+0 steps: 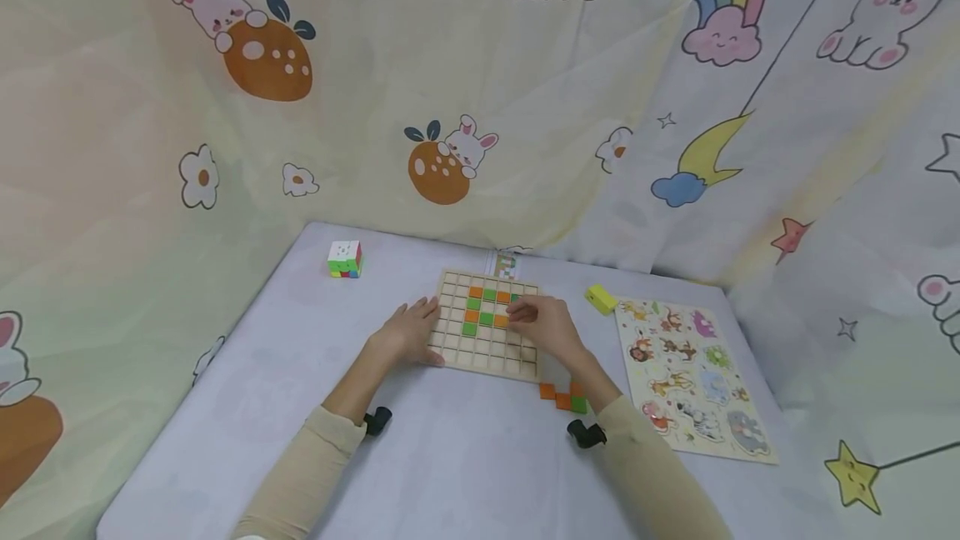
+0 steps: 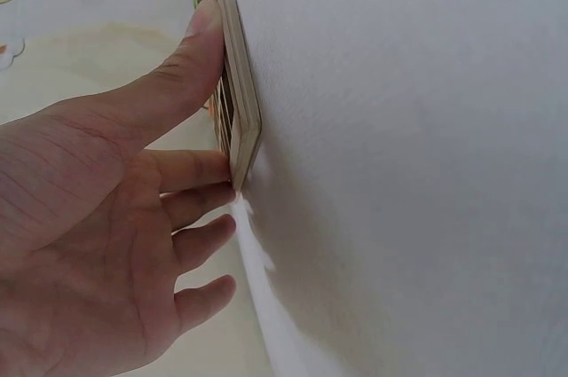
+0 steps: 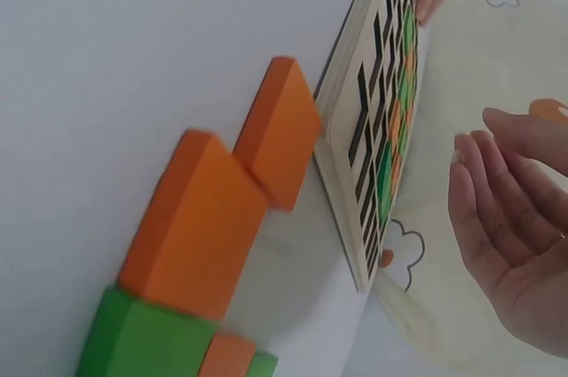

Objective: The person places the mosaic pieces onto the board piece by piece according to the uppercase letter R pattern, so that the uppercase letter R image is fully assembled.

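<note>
A wooden grid board (image 1: 480, 361) lies on the table with orange and green square tiles (image 1: 487, 318) set in some of its cells. My left hand (image 1: 408, 332) rests against the board's left side. In the left wrist view, its thumb (image 2: 177, 75) presses along the board's edge and the other fingers extend past the corner. Over the right part of the board hovers my right hand (image 1: 546, 325), thumb near the bent fingers. The right wrist view shows a gap between thumb and fingertips (image 3: 470, 142), with nothing visible in it.
Loose orange and green tiles (image 3: 200, 226) lie by the board's near right corner. Farther right are an animal puzzle board (image 1: 686, 382) and a yellow block (image 1: 601, 299). A puzzle cube (image 1: 345, 259) sits back left, and a small patterned card (image 1: 506, 264) lies behind the grid.
</note>
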A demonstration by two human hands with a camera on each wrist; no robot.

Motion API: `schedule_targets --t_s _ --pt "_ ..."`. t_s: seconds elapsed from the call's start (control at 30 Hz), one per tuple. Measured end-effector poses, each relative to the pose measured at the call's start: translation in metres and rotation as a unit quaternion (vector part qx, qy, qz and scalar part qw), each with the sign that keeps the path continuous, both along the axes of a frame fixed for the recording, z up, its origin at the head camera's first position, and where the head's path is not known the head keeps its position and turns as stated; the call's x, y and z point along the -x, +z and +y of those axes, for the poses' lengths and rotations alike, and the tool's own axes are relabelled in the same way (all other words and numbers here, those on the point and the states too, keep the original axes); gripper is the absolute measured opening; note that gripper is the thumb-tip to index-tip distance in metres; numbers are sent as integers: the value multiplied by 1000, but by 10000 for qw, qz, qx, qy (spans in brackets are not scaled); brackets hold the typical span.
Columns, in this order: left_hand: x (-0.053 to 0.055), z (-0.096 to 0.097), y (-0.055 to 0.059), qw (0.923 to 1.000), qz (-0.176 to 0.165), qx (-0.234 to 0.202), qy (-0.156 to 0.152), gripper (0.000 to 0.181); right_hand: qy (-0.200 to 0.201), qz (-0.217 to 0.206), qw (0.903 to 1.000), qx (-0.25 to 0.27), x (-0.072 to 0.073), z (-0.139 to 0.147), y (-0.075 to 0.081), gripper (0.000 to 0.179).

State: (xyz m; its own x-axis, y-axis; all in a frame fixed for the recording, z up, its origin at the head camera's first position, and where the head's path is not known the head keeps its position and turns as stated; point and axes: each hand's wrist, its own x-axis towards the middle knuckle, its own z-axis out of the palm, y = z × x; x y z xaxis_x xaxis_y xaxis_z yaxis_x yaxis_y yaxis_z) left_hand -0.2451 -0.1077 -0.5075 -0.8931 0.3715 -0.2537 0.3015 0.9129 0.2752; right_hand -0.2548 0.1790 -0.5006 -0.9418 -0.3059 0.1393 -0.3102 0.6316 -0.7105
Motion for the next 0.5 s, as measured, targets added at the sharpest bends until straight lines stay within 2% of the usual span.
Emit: schedule_targets --t_s 0.23,0.5 --pt "-1 1 -1 10000 -19 26 53 109 -31 -27 10000 74 -16 17 2 24" --pt "-1 1 0 10000 -34 -7 70 110 39 -141 9999 -70 -37 41 -5 24"
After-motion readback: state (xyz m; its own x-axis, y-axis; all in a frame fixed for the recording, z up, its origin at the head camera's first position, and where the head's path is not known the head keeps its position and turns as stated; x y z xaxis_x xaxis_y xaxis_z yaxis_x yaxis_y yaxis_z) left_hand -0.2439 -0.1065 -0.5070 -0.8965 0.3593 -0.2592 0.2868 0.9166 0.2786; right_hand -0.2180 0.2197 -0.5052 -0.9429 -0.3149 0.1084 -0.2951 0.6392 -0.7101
